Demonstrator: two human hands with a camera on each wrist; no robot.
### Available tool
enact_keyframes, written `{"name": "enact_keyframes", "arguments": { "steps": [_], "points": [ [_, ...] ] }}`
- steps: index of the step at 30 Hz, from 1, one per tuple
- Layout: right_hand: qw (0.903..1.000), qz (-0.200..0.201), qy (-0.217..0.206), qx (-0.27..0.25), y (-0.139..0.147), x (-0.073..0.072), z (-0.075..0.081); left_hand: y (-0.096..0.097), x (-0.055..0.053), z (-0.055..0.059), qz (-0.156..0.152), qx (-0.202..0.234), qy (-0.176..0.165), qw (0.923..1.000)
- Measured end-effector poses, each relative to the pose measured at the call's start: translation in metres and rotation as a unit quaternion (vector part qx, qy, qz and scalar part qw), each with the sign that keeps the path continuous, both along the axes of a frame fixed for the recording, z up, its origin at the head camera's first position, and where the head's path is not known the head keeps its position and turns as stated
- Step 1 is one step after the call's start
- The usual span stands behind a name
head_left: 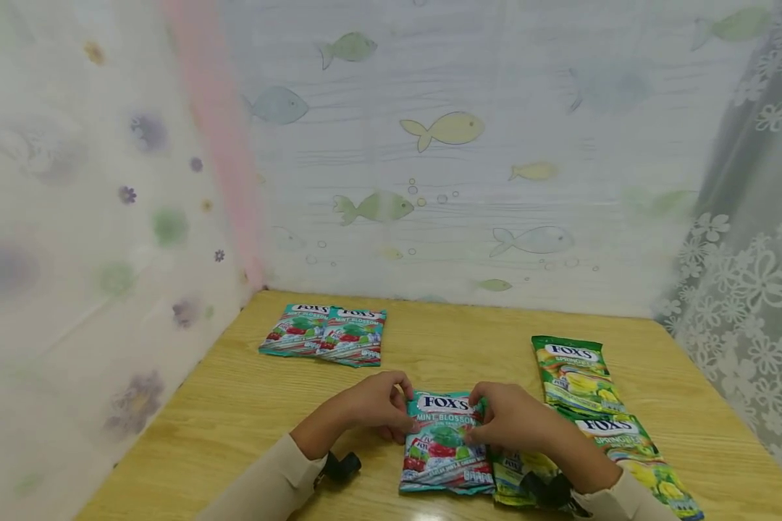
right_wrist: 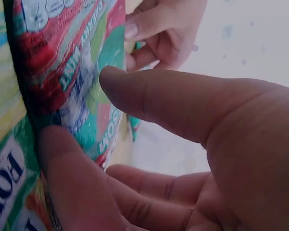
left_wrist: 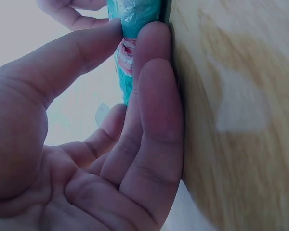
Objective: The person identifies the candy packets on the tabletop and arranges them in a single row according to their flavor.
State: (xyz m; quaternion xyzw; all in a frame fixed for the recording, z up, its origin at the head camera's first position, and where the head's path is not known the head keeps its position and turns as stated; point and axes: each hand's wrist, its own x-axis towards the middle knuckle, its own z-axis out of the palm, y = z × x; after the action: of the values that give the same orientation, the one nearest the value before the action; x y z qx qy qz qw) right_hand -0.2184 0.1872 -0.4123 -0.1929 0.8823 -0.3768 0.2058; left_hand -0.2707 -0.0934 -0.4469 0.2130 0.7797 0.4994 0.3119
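Note:
A teal Fox's Mint Blossom candy bag lies face up near the front of the table, its top toward the back. My left hand pinches its left edge; in the left wrist view the thumb is above the bag and the fingers are low along the tabletop. On the opposite edge my right hand grips the bag, thumb over the printed front. A yellow-green candy bag is partly covered by the teal bag's right side and my right wrist.
Two more Mint Blossom bags overlap at the back left of the wooden table. To the right, two green and yellow Fox's Spring Tea bags lie one behind the other. A fish-print curtain hangs behind the table.

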Motion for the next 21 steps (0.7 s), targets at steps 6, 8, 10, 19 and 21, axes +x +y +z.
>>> {"name": "enact_keyframes", "arguments": {
  "steps": [6,8,10,19,21],
  "points": [
    [0.9999,-0.001,-0.001,0.014,-0.0034,0.0038,0.0042,-0.0008,0.0014,0.0019,-0.017,-0.003,-0.02,0.9997],
    [0.9998,0.001,0.002,0.018,-0.0025,0.004,0.0038,0.0002,0.0021,0.0008,-0.022,0.002,-0.025,0.9994],
    [0.9998,0.004,0.002,0.019,-0.0015,0.004,0.0029,0.0012,0.0026,-0.0003,-0.024,0.005,-0.03,0.9993],
    [0.9997,0.01,0.019,0.007,-0.0001,-0.0009,0.0008,0.0018,0.0042,0.0063,-0.013,0.006,-0.023,0.9996],
    [0.9998,0.012,0.017,0.002,0.0005,-0.0012,0.0007,0.0023,0.0057,0.0089,-0.009,0.005,-0.017,0.9998]
  ]
}}
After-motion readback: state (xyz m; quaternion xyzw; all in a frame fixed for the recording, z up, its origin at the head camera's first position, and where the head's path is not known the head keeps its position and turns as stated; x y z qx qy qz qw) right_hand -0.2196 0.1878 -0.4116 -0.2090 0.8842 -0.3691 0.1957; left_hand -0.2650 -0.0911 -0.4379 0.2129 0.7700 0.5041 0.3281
